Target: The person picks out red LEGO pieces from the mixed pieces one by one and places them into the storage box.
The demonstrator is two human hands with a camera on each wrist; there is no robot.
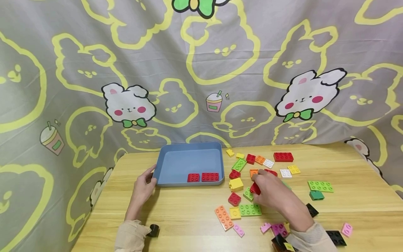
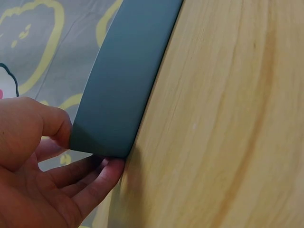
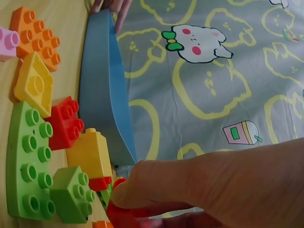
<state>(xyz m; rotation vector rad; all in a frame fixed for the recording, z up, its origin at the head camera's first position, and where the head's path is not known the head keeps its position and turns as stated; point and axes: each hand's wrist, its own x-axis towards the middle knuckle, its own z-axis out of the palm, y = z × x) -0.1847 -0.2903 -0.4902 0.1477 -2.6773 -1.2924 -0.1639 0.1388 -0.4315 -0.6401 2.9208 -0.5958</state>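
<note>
A blue tray [image 1: 189,157] lies at the back of the table, with two red bricks [image 1: 210,177] inside along its front wall. My left hand [image 1: 145,187] grips the tray's front left corner; in the left wrist view the thumb is at the rim and the fingertips [image 2: 111,173] are by the lower edge. My right hand [image 1: 272,190] is over the loose bricks right of the tray, pinching a red brick [image 3: 118,211] between thumb and fingers. Close by are a small green brick [image 3: 72,194], a yellow brick [image 1: 236,184] and a red square brick [image 1: 234,199].
Many loose bricks spread over the right half, including a long red brick [image 1: 283,157], a lime brick [image 1: 320,186] and an orange brick [image 1: 224,217]. A black piece [image 1: 153,230] sits beside the left sleeve. A patterned curtain [image 1: 201,70] hangs behind the table.
</note>
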